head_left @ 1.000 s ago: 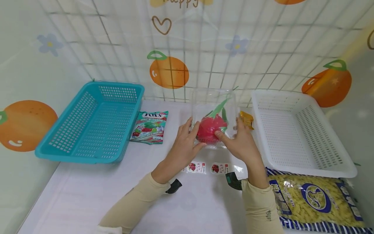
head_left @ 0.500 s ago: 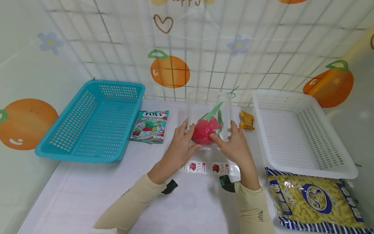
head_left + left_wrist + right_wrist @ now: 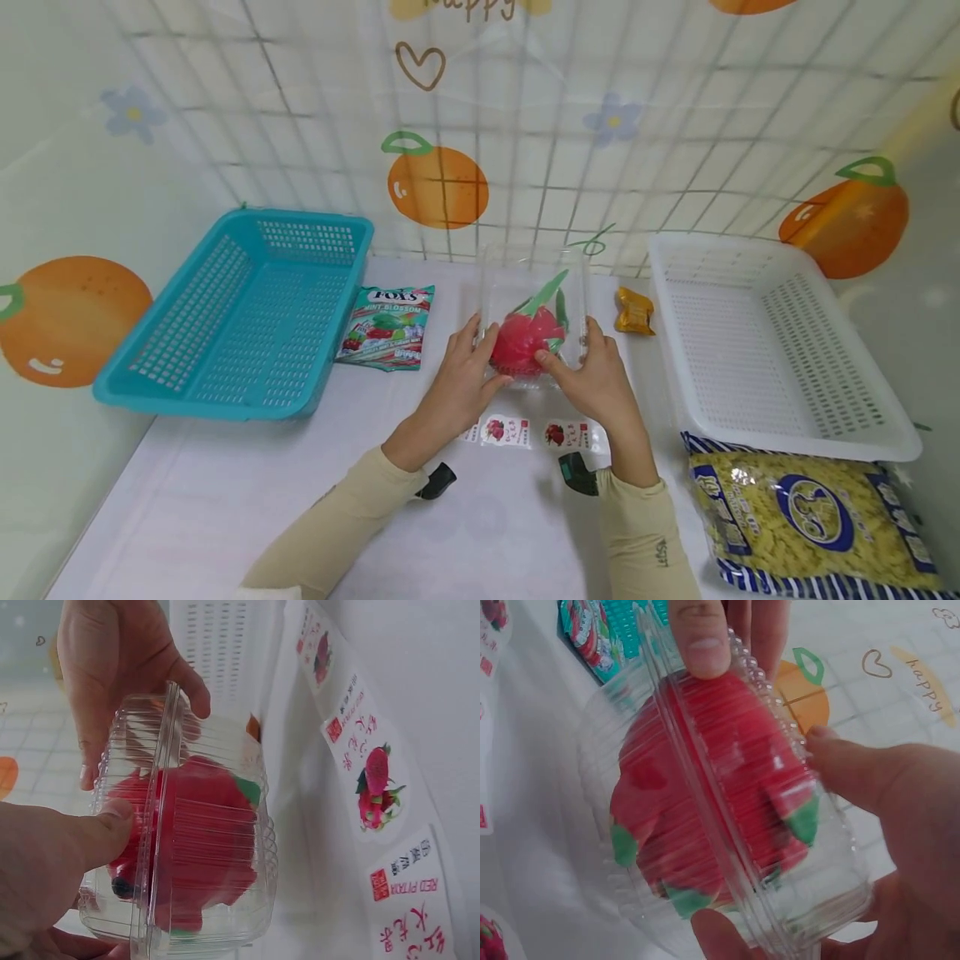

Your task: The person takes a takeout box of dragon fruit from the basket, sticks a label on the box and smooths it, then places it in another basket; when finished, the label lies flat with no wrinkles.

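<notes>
A clear plastic clamshell box (image 3: 498, 287) is held between both hands over the middle of the table. Inside it lies a red dragon fruit (image 3: 521, 337) with green leaf tips. My left hand (image 3: 453, 383) grips the left side, its thumb (image 3: 109, 829) on the box wall in the left wrist view. From the right, my right hand (image 3: 600, 383) holds the opposite side, thumb over the front and fingers along the edge. In the right wrist view the seam of the two box halves (image 3: 697, 772) runs shut across the fruit. Just in front lies a strip of dragon fruit stickers (image 3: 506, 431).
A teal basket (image 3: 255, 333) stands at the left, with a Fox's candy bag (image 3: 386, 329) beside it. To the right are a white basket (image 3: 742, 358) and a small gold-wrapped packet (image 3: 634, 312). A pasta bag (image 3: 817, 517) lies at the front right.
Both hands have shifted a little left and toward the person with the clamshell box. More of the gold packet now shows. The grip looks the same.
</notes>
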Demonstrator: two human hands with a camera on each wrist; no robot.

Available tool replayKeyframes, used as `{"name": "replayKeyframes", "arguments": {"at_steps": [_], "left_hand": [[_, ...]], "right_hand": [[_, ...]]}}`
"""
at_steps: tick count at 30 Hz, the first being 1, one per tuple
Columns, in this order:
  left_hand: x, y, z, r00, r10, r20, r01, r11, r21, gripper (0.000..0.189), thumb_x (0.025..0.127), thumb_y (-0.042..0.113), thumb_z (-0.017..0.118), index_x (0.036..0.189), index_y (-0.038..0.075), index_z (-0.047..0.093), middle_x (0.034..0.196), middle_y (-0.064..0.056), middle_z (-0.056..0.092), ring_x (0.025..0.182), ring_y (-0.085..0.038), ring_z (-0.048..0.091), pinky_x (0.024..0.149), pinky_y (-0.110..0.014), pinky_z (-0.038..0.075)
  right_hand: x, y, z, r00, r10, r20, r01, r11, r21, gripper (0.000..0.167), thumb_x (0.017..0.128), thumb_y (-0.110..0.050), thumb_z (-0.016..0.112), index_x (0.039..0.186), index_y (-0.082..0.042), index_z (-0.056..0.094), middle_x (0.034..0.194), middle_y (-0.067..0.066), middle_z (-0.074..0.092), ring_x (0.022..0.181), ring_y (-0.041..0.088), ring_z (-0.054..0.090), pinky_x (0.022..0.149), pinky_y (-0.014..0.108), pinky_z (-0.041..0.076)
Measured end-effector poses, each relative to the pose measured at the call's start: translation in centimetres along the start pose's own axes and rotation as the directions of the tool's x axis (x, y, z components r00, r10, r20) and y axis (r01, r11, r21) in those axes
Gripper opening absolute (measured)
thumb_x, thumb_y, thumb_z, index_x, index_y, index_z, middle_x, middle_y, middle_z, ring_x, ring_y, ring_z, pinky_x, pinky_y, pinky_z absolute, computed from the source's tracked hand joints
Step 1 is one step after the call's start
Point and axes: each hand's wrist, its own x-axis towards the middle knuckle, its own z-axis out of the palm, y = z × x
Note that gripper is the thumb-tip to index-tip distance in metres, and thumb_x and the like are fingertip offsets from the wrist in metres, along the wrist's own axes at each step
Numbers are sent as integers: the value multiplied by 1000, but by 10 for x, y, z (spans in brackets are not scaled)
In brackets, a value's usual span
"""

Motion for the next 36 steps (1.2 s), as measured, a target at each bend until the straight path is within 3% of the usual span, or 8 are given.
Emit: {"name": "replayKeyframes", "arguments": {"at_steps": [12, 22, 36], "left_hand": [[3, -6, 8, 998, -55, 31, 56, 998, -4, 75, 88, 18, 80, 151, -3, 45, 162, -28, 29, 145, -41, 37, 104, -49, 52], [3, -11, 15, 999, -42, 21, 42, 999, -5, 75, 88, 16, 81, 151, -3, 45, 162, -29, 29, 145, -41, 38, 105, -49, 52], [7, -17, 18, 996, -67, 51, 68, 998, -12, 77, 91, 20, 78, 154, 0, 40, 163, -27, 26, 145, -40, 36, 105, -49, 52]], "right_hand": [[6, 5, 8, 1000, 29, 5, -29, 1000, 6, 102, 93, -51, 69, 161, 3, 15, 148, 33, 42, 118, 46, 57, 95, 59, 56], [9, 10, 12, 1000, 17, 0, -17, 1000, 5, 102, 94, -53, 67, 160, 5, 16, 147, 35, 43, 118, 48, 58, 96, 63, 53], [16, 14, 16, 999, 32, 4, -32, 999, 10, 102, 94, -59, 62, 161, 2, 16, 151, 33, 42, 122, 48, 58, 96, 62, 54]]}}
